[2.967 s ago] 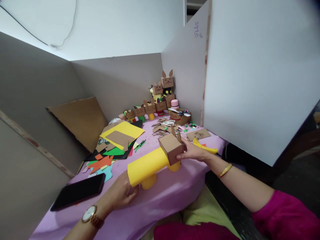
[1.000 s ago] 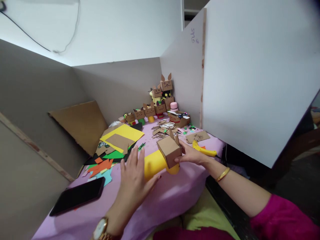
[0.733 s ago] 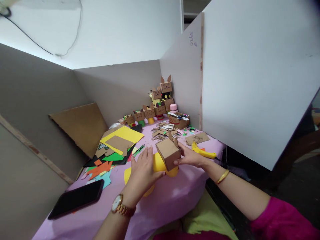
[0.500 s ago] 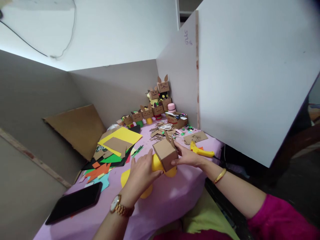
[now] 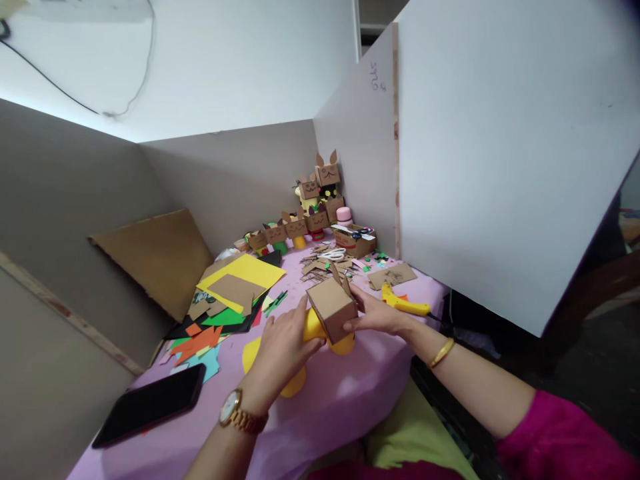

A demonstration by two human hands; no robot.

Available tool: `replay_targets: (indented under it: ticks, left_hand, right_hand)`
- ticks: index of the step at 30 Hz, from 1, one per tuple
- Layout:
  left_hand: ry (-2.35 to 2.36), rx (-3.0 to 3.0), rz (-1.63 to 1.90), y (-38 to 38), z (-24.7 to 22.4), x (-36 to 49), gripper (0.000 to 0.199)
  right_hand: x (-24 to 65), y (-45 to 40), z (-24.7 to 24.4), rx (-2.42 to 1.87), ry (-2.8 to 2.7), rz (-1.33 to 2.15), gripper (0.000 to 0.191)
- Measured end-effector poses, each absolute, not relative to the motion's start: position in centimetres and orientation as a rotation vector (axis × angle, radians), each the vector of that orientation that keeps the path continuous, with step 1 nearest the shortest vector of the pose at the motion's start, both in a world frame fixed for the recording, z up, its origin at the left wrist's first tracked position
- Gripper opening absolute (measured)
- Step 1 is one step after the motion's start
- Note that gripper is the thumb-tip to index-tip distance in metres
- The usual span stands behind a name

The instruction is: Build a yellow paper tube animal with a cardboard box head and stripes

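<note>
A small cardboard box (image 5: pixel 331 303) with pointed cardboard ears (image 5: pixel 346 285) lies tilted between my hands, joined to or pressed against a yellow paper body (image 5: pixel 313 325). My left hand (image 5: pixel 283 343), with a gold watch on its wrist, is closed around the yellow body, hiding much of it. My right hand (image 5: pixel 373 313) grips the box's right side, thumb on the lower face and fingers behind. Rounded yellow pieces show below the box and on both sides of my left hand; whether they all belong to the body I cannot tell.
A yellow glue gun (image 5: pixel 404 301) lies right of my right hand. Cardboard scraps and white-handled scissors (image 5: pixel 333 254) lie ahead, with several box-headed figures (image 5: pixel 296 227) behind. Coloured paper (image 5: pixel 243 272) and a black tablet or phone (image 5: pixel 150 405) are on the left. Partition walls (image 5: pixel 235 167) surround the table.
The view has shifted very slightly. Both hands keep the same hold on the cardboard box and yellow body.
</note>
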State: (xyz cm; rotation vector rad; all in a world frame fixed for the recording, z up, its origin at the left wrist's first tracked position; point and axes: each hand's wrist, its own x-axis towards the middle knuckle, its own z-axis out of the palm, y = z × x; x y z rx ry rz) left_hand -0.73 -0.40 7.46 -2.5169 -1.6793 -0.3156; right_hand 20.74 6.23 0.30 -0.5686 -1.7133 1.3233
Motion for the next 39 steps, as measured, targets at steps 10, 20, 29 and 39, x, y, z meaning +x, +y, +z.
replay_targets:
  ticks: [10, 20, 29, 39]
  left_hand:
    - [-1.742, -2.394, -0.862, -1.8, 7.8, -5.2, 0.07]
    - [-1.995, -1.992, -1.421, -6.8, 1.1, -12.8, 0.038]
    - [-1.771, -2.303, -1.307, -7.3, -1.5, -10.3, 0.04]
    - [-1.523, -2.636, -1.083, -5.9, 0.0, -10.3, 0.038]
  right_hand:
    - [20.8, 6.0, 0.5, -0.599, -1.691, 1.338, 0.103]
    - [20.5, 5.8, 0.5, -0.589, -1.635, 1.389, 0.106]
    - [20.4, 5.7, 1.1, -0.597, -1.657, 1.439, 0.104]
    - [20.3, 6.0, 0.9, -0.598, -1.657, 1.471, 0.102]
